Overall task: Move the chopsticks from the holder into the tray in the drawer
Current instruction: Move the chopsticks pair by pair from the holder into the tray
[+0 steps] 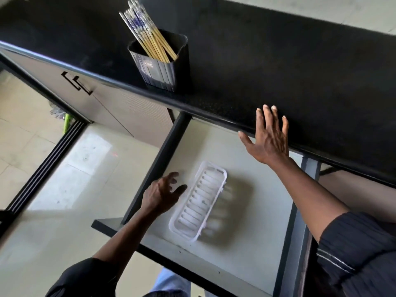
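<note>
On the black stone worktop (278, 67), yellow chopsticks (147, 37) stood in a dark ribbed holder (159, 67); both hands, left (162, 194) and right (269, 139), hovered empty, fingers spread, over the open drawer (246, 221) with its white slotted plastic tray (199, 200).

Chopsticks (147, 33) upright in holder (162, 67)

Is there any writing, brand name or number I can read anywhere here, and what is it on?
No text here can be read.
The holder has a small pale patch on its front that may be a label: too blurred to read.
The chopsticks carry blue and white patterning on their upper ends: decoration, no letters that I can make out.
The tray in the drawer shows no markings.
</note>
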